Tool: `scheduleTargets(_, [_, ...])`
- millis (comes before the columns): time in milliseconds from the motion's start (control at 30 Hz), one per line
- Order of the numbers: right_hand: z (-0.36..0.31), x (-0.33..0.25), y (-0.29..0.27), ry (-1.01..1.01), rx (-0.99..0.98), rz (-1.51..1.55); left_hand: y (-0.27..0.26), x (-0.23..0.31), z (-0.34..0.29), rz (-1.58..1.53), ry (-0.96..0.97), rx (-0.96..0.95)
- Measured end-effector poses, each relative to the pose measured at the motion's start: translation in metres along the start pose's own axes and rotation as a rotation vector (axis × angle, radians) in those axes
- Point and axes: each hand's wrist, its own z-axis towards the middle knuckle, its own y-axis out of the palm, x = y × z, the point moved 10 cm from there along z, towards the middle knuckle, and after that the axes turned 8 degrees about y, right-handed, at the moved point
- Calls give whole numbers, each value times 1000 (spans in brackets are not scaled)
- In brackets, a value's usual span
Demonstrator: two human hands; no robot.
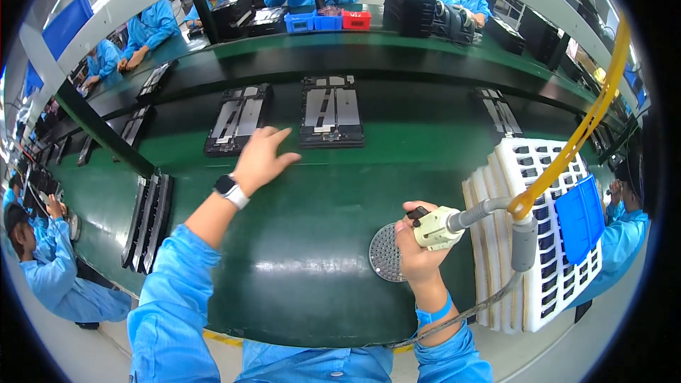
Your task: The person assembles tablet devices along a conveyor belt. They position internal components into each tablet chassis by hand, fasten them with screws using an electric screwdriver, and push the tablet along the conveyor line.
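My left hand (261,162), with a watch on the wrist, reaches forward over the green bench, fingers spread and holding nothing. It is nearest to an opened tablet (240,120) lying with its inner parts up. Just right of that lies a second opened tablet (330,112). My right hand (420,259), a blue band around its wrist, grips a cream electric screwdriver (436,228) with a black lever and a grey cable; the tip is hidden. Beneath that hand, partly covered by it, is a round metal dish (385,252) full of small holes.
White foam trays (528,241) stand at the right with a blue bin (579,218) against them. A yellow strap (592,117) hangs by the tool cable. Black trays (147,223) lean at left. Another opened tablet (499,112) lies far right. Co-workers sit around.
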Motion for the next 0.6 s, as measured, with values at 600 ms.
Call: scheduleTargets(600, [25, 15, -10, 101, 8, 29, 40, 8, -42, -1390, -650, 349])
